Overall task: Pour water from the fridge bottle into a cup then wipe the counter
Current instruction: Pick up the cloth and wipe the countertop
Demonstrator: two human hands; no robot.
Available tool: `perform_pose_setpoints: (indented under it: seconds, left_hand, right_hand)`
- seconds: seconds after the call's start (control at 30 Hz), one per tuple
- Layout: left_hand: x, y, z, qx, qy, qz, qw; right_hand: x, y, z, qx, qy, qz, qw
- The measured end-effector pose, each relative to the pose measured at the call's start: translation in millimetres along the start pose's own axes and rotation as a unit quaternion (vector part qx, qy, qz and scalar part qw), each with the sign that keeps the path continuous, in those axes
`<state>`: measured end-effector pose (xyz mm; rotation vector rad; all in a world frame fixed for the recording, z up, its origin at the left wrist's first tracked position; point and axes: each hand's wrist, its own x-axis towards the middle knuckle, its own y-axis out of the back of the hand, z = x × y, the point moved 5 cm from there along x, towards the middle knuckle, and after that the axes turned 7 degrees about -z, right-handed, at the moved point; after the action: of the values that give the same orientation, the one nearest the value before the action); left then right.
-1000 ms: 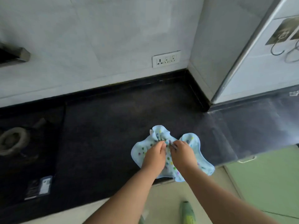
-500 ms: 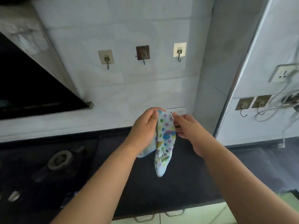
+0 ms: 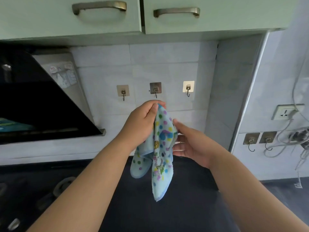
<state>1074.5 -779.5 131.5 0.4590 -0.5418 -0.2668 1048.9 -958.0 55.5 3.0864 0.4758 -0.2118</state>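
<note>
Above the counter (image 3: 184, 206), left hand (image 3: 142, 124) pinching cloth (image 3: 160, 153), right hand (image 3: 190, 144) beside

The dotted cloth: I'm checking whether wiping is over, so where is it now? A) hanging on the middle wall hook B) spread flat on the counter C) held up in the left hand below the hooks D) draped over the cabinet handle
C: the left hand pinches the cloth at its top, and it hangs clear above the counter, just below the middle hook.

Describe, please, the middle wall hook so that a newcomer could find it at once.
Look at the tiled wall under the green cabinets, where three adhesive hooks hang in a row. The middle hook, just above the left hand, has the darkest, metallic plate.
</note>
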Motion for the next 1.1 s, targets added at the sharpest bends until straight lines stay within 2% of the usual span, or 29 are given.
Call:
perform_pose_setpoints:
  seconds: [0.1,0.23,0.33,0.4,0.53,0.63,0.73,0.8,0.87,0.93,1.0,1.1]
  left_hand:
    - [-2,4,-7,0.003,0.005,0.005,1.000]
    - [-5,7,-25,-0.012,0.027,0.011,1.000]
    - [-4,15,-42,0.026,0.045,0.059,0.997]
    - [-7,18,-50,0.038,0.047,0.055,0.997]
    - [-19,15,-66,-0.019,0.087,0.049,0.995]
    - [-35,1,-86,-0.086,0.166,0.051,0.981]
    - [-54,-22,-102,-0.113,0.263,-0.009,0.958]
    - [-67,-38,-111,-0.154,0.334,-0.074,0.927]
    - [-77,-48,-117,-0.172,0.365,-0.127,0.906]
    - [-82,-56,-123,-0.170,0.362,-0.161,0.902]
    - [-81,-64,-122,-0.271,0.334,-0.166,0.887]
    - [-66,-57,-110,-0.438,0.249,-0.106,0.857]
  right_hand:
    - [-1,-1,-21,-0.075,0.060,0.035,0.995]
    - [-2,-4,-53,-0.097,0.102,0.071,0.987]
    - [-2,-5,-76,-0.130,0.142,0.116,0.974]
    - [-1,-7,-87,-0.151,0.162,0.144,0.964]
    - [6,-19,-99,-0.127,0.167,0.120,0.970]
    - [10,-19,-107,-0.138,0.176,0.145,0.964]
    - [11,-16,-111,-0.135,0.193,0.167,0.957]
    - [10,-15,-112,-0.147,0.208,0.183,0.950]
    - [10,-15,-111,-0.144,0.221,0.194,0.945]
    - [12,-15,-110,-0.111,0.234,0.191,0.947]
    - [12,-14,-110,-0.071,0.235,0.183,0.952]
    - [12,-9,-108,0.000,0.233,0.163,0.959]
